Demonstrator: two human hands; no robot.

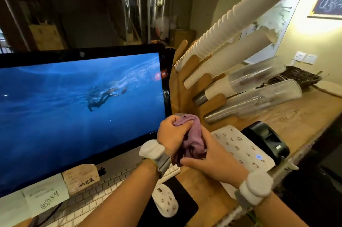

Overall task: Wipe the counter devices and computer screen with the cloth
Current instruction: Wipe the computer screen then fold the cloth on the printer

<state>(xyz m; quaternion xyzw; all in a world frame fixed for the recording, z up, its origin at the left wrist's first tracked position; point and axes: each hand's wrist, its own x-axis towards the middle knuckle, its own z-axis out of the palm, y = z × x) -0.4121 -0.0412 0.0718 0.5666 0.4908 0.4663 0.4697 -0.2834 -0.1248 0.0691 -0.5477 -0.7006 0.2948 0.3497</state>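
you're seeing a dim room: the computer screen point(79, 104) glows bright blue, and a warm lamp flares on the wall point(303, 17) upper right. the wide lens bends the edges; the cup stacks point(240, 23) look soft.

paper note point(48, 201): handwriting, "59" | monitor point(74, 106) chin: apple logo point(102, 171)
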